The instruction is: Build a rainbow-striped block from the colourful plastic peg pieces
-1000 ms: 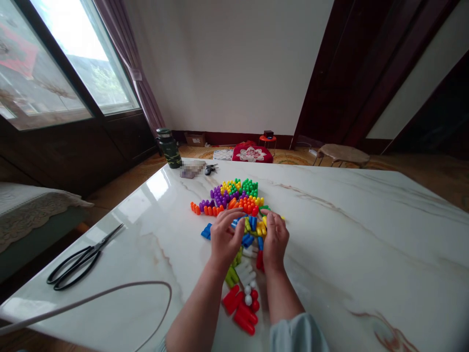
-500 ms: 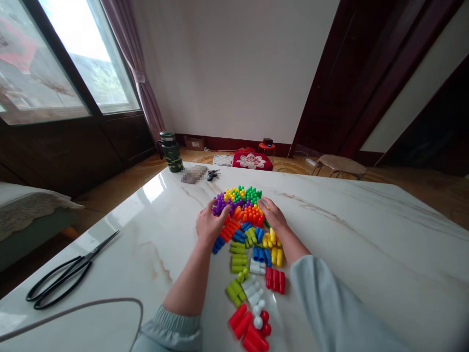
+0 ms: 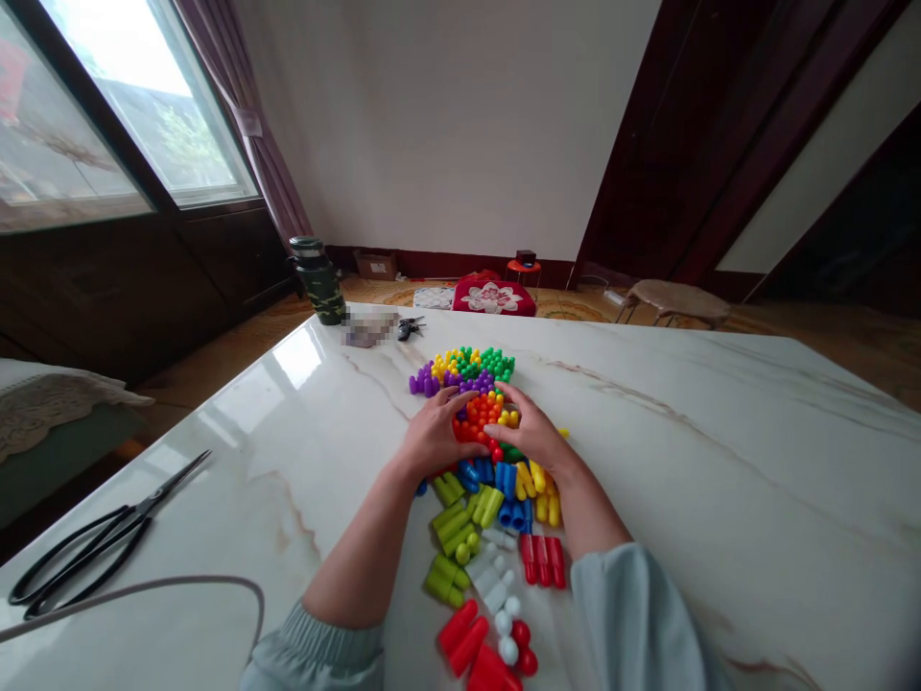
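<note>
Small plastic toy pieces lie in colour groups on the white marble table point(image 3: 691, 461). My left hand point(image 3: 434, 437) is curved against the left side of the orange pieces point(image 3: 481, 415), its fingers apart. Across from it, my right hand point(image 3: 532, 434) cups their right side, also with fingers apart. Beyond my hands are purple pieces point(image 3: 475, 383), yellow pieces point(image 3: 444, 364) and green pieces point(image 3: 496, 364). Closer to me lie blue pieces point(image 3: 506, 480), lime-green pieces point(image 3: 452, 526), white pieces point(image 3: 490, 579) and red pieces point(image 3: 543, 560). My palms hide part of the orange group.
Black-handled scissors point(image 3: 119, 537) and a grey cable point(image 3: 179, 580) lie on the left. A camouflage flask point(image 3: 320, 286), a blurred item point(image 3: 368, 328) and keys point(image 3: 409, 329) stand at the far edge. Behind the table is a stool point(image 3: 669, 299).
Both hands have come nearer to me and closer together, from beside the purple and green pieces to around the orange ones. Blue and lime-green pieces have shifted towards me.
</note>
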`<state>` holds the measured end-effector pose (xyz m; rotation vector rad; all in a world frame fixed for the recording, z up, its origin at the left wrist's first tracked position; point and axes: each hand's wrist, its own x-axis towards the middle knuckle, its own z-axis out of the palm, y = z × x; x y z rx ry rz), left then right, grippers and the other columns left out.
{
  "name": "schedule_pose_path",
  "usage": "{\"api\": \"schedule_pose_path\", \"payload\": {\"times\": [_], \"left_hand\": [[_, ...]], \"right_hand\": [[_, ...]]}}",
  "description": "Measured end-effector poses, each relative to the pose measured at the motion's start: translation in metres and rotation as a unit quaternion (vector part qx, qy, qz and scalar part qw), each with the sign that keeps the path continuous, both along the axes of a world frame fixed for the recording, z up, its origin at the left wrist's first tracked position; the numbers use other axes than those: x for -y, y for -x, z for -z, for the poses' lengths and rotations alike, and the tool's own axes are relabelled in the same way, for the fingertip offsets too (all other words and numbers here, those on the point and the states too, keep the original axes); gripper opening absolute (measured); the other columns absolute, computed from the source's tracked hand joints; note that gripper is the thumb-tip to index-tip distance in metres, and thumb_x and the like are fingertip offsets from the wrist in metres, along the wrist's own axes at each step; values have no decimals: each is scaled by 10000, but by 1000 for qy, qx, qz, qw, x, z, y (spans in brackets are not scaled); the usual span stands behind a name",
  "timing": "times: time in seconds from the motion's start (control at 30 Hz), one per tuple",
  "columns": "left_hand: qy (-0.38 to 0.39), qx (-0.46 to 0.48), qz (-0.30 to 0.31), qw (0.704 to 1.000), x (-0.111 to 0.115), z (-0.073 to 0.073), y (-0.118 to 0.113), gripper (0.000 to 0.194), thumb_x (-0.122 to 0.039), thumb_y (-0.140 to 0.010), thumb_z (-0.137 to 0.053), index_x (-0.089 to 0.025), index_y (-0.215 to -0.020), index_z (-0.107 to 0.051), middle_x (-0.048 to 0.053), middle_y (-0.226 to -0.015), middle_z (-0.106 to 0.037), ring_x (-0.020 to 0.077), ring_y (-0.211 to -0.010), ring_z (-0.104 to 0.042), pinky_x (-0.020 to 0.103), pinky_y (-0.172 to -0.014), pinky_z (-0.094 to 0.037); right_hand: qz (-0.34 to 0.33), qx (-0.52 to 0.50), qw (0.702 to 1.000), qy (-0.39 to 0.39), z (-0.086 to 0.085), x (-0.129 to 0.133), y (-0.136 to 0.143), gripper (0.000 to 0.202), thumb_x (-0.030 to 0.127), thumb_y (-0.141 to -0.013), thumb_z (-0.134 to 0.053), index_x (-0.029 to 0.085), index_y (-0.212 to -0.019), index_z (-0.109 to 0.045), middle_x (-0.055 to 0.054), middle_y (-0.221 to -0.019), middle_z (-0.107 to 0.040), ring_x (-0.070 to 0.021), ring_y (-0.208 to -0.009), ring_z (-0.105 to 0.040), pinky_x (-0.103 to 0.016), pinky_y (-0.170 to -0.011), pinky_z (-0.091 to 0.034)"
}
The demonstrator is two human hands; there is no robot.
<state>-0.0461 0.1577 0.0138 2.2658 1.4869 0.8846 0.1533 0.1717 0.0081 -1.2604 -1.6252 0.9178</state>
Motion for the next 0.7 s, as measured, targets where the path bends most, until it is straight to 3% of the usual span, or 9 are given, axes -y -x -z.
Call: {"api": "schedule_pose_path", "payload": {"times": [0.1, 0.2, 0.37, 0.53, 0.7], "left_hand": [[-10, -12, 10, 1000, 0, 2, -7, 817, -487, -591, -804, -285, -1332, -526, 99, -1274, -559, 310, -1111, -576, 429, -949, -479], [-12, -6, 3, 1000, 1, 4, -12, 755, -359, -598, -798, -302, -1307, -546, 84, -1265, -554, 284, -1048, -610, 401, -907, -505], [-41, 71, 0, 997, 2, 0, -15, 686, -293, -605, -796, -266, -1259, -588, 85, -1292, -547, 278, -1119, -580, 394, -979, -471], [-106, 175, 30, 978, 11, -25, -21, 561, -306, -661, -797, -246, -1192, -628, 91, -1301, -563, 265, -1219, -519, 387, -1026, -436], [-135, 242, 42, 960, 25, -53, -27, 464, -303, -712, -775, -234, -1151, -643, 94, -1291, -587, 265, -1195, -546, 413, -1034, -432]], "right_hand": [[-44, -41, 998, 0, -1, 1, -3, 682, 261, -560, -795, 281, -1217, -613, -18, -1161, -622, -226, -1051, -598, -414, -949, -472], [-41, -67, 997, -4, -5, 5, -1, 634, 227, -535, -789, 263, -1153, -653, -19, -1111, -640, -224, -1003, -616, -406, -914, -498], [-43, -122, 991, 17, -21, 9, 2, 527, 217, -560, -754, 228, -1082, -683, -27, -1011, -672, -207, -867, -645, -378, -810, -545], [-77, -154, 983, 67, -58, 18, -4, 559, 253, -639, -673, 226, -1195, -621, -43, -1029, -668, -175, -740, -638, -301, -603, -555], [-91, -148, 984, 39, -94, 33, -7, 529, 228, -681, -627, 237, -1208, -596, -38, -1040, -662, -167, -789, -624, -228, -537, -521]]}}
